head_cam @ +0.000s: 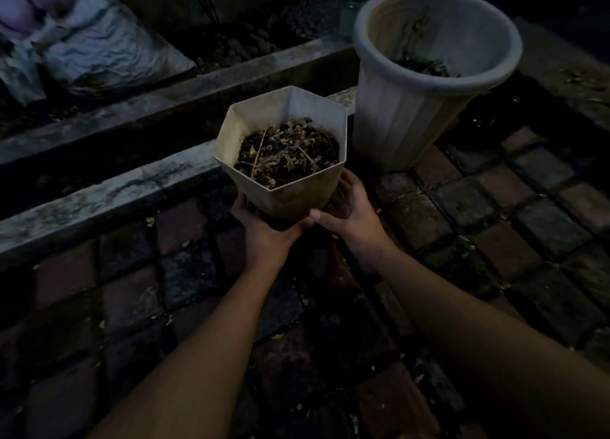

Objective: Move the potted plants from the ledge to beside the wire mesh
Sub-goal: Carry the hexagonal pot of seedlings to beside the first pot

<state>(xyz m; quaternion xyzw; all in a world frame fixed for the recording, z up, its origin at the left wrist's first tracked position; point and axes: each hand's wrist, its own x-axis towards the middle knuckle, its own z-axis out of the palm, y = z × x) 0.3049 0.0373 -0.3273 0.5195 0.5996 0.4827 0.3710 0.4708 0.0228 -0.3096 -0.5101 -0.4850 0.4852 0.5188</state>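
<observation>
1. Hexagonal pot point(284, 148) sits in our two hands, lifted clear of the concrete ledge point(109, 187) and held above the brick paving point(495, 227). It is full of dark soil and dry plant bits, tipped a little toward us.

2. Our left hand point(264, 230) cups the narrow base from below; our right hand point(350, 211) presses the near right wall, thumb across the front. Both grips are closed on the pot, low down. The pot widens upward, so we judge it top-heavy: a loosened hand could let it roll out and spill soil.

3. A tall ribbed pot point(429, 75) stands just to the right, at the end of the ledge. Swinging right too soon could knock the two rims together.

4. Light is poor and the paving looks uneven, with leaves scattered on it; a misstep while carrying is a fair risk.

5. No wire mesh shows, so we cannot tell where to go, and turning blind could catch the crumpled sack point(99, 49) at far left.
</observation>
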